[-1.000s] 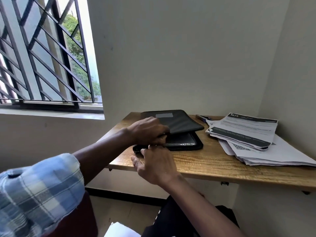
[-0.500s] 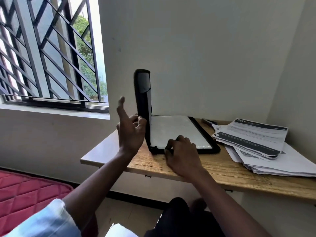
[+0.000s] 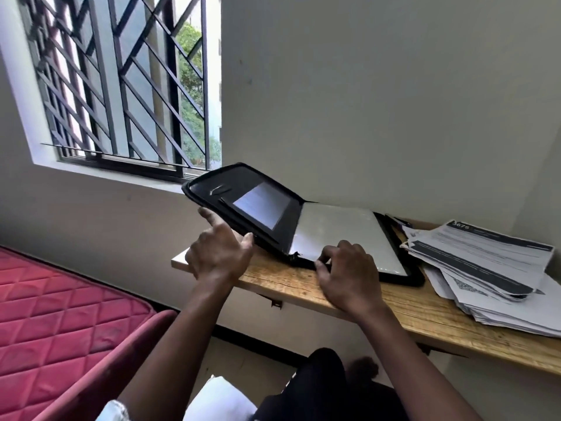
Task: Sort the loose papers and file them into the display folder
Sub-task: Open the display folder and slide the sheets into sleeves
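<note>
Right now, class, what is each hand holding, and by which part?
The left hand holds the display folder by the near edge of its raised cover; the right hand grips its near edge beside the spine.

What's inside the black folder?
The folder lies open: a pale top page on the right half, a flat pocket inside the lifted cover. The right hand covers part of the page's near edge, and anything under that top page is hidden.

Daylight from the black-grilled window [image 3: 127, 86], upper left, overexposed outside; grey walls [image 3: 379, 101] evenly lit, shadows soft. Wide-angle bowing at edges. Slight overall softness.
</note>
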A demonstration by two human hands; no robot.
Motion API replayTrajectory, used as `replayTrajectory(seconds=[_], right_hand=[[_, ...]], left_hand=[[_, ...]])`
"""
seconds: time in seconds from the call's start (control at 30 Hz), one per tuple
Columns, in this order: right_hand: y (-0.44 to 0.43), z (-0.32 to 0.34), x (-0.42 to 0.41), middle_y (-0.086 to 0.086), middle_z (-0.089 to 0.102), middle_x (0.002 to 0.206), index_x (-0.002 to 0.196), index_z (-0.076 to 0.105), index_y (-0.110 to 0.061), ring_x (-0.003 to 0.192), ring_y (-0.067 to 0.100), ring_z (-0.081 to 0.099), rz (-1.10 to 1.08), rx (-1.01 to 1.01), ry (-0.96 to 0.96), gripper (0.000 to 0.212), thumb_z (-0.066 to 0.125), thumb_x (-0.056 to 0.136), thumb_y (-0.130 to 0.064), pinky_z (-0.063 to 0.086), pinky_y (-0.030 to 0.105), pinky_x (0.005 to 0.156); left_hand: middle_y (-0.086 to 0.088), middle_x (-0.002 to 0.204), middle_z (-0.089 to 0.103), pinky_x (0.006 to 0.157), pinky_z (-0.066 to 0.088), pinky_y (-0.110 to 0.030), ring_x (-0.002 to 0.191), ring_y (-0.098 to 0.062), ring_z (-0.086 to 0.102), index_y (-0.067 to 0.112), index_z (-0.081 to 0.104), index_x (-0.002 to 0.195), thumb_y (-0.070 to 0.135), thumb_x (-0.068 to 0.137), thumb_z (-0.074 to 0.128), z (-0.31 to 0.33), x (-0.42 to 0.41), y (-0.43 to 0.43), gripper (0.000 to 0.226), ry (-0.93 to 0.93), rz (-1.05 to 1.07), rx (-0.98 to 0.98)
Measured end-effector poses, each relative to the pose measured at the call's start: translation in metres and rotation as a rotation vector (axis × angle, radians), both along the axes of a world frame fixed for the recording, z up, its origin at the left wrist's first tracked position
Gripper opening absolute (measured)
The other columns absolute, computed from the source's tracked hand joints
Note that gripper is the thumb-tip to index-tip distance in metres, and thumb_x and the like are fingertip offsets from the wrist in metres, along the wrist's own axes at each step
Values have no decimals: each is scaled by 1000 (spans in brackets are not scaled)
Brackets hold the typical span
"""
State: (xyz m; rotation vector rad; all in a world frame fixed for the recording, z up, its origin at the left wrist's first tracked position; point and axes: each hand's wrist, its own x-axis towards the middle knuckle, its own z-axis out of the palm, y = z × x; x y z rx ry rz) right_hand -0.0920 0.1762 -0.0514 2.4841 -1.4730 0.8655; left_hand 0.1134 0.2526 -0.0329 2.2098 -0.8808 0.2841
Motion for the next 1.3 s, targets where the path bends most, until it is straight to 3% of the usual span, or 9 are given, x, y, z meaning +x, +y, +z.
replayTrajectory(seconds=[0.07,0.13,0.2,0.27,0.43,0.67,0.83,0.97,1.3], right_hand=[[0,0,0,-3,62,103,104,72,-27,98,19,56,-2,-11,0,20,59,98,-42,45,36,84],[0,-1,-1,-3,62,102,105,72,-27,96,18,55,0,-14,-7,21,60,98,-42,44,35,82],[0,-1,-1,-3,63,102,105,72,-27,94,17,53,3,-13,-19,21,60,98,-42,43,34,80],[0,-1,-2,-3,62,102,105,73,-26,92,16,50,5,-10,-27,21,60,98,-42,43,34,80],[-1,0,-4,-3,62,105,106,71,-26,101,18,54,41,36,-56,21,60,98,-42,46,36,85],[-6,4,-20,-10,64,96,98,76,-26,90,7,61,143,165,-393,18,68,94,-42,53,29,80],[-19,15,-62,-13,61,91,88,67,-31,86,6,58,72,30,-572,10,65,92,-40,46,28,71],[-52,31,-111,-11,63,83,79,64,-33,80,11,60,-3,-83,-536,12,72,88,-33,47,32,71],[-183,86,-188,-16,64,82,82,73,-30,84,10,64,-113,115,-178,10,69,91,-33,45,27,75]], left_hand=[[-19,117,72,85,50,-42,109,-37,69,-2,25,158,66,90,63,-4,2,3,103,-52,22,143],[-12,106,73,81,45,-39,100,-31,69,8,62,124,72,89,59,-8,3,5,73,-128,32,258],[-7,94,71,78,40,-37,90,-27,66,19,56,75,73,90,55,-10,0,9,56,-174,13,313],[-6,90,72,79,41,-37,87,-26,67,19,48,67,73,90,53,-11,-2,12,59,-208,10,328],[5,96,74,85,44,-37,93,-20,71,24,72,93,67,92,56,-15,-12,13,46,-368,-105,193],[18,93,65,77,50,-27,90,-3,63,36,73,111,58,91,65,7,-61,-19,31,-221,-708,-32],[21,88,71,80,50,-20,90,5,64,34,74,111,56,90,69,40,-109,-62,31,-95,-970,-46],[22,81,71,76,48,-10,82,11,65,30,76,110,49,86,78,51,-133,-116,31,25,-1142,-35],[-4,151,49,110,38,-35,138,-23,48,28,41,152,79,86,54,39,-99,-273,85,-214,-952,478]])
